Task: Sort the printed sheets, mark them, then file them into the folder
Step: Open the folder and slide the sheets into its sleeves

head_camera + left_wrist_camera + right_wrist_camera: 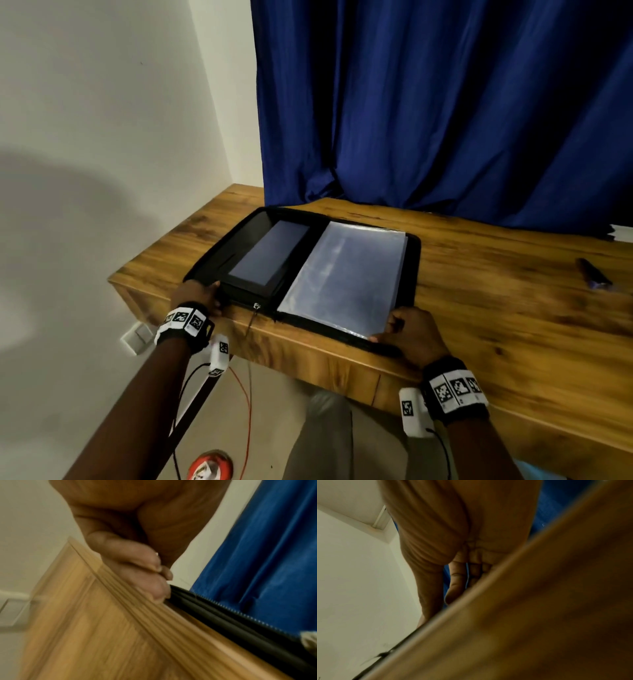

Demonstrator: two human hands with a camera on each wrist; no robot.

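Observation:
A black zip folder [416, 270] lies open on the wooden table [496, 308]. Its right half holds clear plastic sleeves [349, 274], and its left half carries a dark flat pocket [270, 253]. My left hand [197, 296] grips the folder's near left corner. In the left wrist view its curled fingers [145, 582] sit against the folder's zip edge [223, 618]. My right hand [411, 330] rests on the near right corner of the sleeves. Its fingers [456, 582] look fairly straight, with the thumb held apart. I see no printed sheets between the hands.
A dark pen [594, 275] lies on the table at the far right. A blue curtain [445, 120] hangs along the table's back edge, with something pale [616, 234] showing beneath it. The folder's near edge lies along the table's front edge. Cables and a red object [209, 467] are on the floor.

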